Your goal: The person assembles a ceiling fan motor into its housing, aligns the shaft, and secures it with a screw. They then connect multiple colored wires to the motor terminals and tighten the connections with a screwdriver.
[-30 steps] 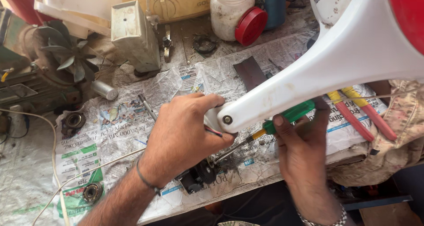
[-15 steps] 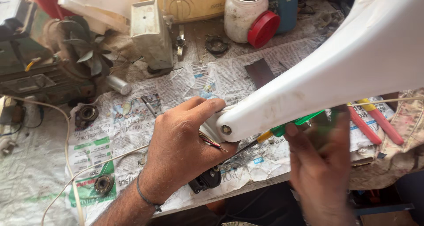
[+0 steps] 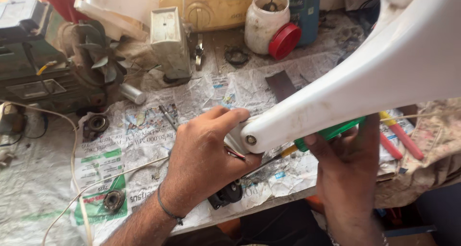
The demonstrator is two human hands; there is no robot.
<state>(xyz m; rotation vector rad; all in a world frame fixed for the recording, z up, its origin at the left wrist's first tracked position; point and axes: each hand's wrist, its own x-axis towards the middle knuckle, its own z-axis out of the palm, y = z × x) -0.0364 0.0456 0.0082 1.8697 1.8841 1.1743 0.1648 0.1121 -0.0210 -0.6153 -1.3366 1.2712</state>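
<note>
Left hand point(image 3: 204, 154) clamps white plastic fan arm point(image 3: 345, 87) end; right hand point(image 3: 348, 164), at 3 o'clock, grips green-handled screwdriver point(image 3: 331, 130), seemingly mid-screwing at pivot screw point(image 3: 250, 140), needing steady tip alignment.

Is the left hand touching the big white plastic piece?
Touching. The head view shows the left hand with fingers wrapped over the end of the white plastic piece.

Probably repair workshop: newspaper-covered bench point(image 3: 144, 145), bearings point(image 3: 114, 200).
</note>
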